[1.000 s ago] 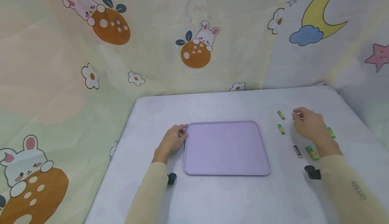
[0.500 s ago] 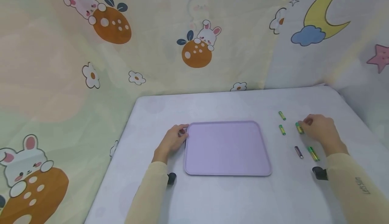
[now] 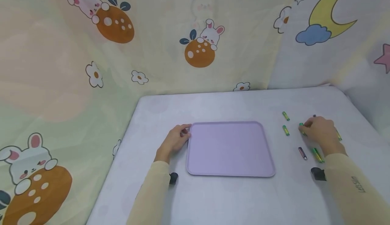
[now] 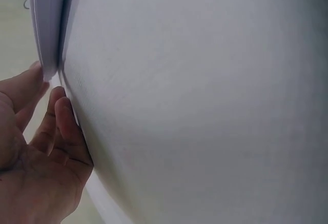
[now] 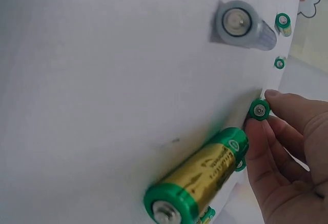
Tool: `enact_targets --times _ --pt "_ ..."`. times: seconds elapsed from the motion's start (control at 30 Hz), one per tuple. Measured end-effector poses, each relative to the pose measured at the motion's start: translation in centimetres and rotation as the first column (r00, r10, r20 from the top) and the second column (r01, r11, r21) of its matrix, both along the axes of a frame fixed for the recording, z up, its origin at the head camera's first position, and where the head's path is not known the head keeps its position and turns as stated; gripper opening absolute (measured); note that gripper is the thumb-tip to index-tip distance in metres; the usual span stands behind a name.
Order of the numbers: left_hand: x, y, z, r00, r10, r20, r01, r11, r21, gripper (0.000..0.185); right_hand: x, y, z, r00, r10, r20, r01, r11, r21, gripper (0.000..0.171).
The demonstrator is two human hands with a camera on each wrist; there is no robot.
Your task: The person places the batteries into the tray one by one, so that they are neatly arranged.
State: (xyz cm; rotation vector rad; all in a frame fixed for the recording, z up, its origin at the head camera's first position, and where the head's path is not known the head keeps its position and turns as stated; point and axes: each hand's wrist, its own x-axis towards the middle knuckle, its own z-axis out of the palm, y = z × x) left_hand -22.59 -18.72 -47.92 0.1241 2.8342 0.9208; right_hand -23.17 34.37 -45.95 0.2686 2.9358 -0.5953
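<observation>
In the head view, my left hand [image 3: 175,139] rests against the left edge of the lilac tray [image 3: 230,150], near its far corner. The left wrist view shows fingertips right at the rim of the tray [image 4: 47,29]. My right hand [image 3: 321,133] is right of the tray, pinching a green battery [image 3: 302,127] low over the white table. Seen from the right wrist, thumb and forefinger sit on either side of that small battery [image 5: 260,109]. A larger green-and-gold battery [image 5: 197,178] lies close by, nearer the wrist camera.
Two green batteries [image 3: 285,130] lie between the tray and my right hand. A grey battery [image 3: 302,153] and thicker green-gold battery [image 3: 318,155] lie nearer me. Past my right hand are another green battery [image 3: 339,135] and a dark object [image 3: 315,116]. A patterned cloth [image 3: 158,42] hangs behind the table.
My right hand has moved right and slightly nearer me since a second ago; the green battery now shows at its fingertips. The view has shifted slightly. My left hand stays at the tray.
</observation>
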Motion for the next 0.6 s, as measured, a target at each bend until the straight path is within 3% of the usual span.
enact_targets --times 0.37,0.6 --pt "0.0 -0.2 0.5 1.0 -0.007 0.03 0.007 1.0 -0.003 0.049 0.2 -0.9 0.3 0.999 -0.04 0.019 0.041 0.999 -0.002 0.045" --pt "-0.2 -0.3 0.5 0.999 -0.019 0.029 0.02 0.999 -0.043 0.05 0.5 -1.3 0.2 1.0 0.025 -0.017 -0.025 1.0 -0.018 0.046"
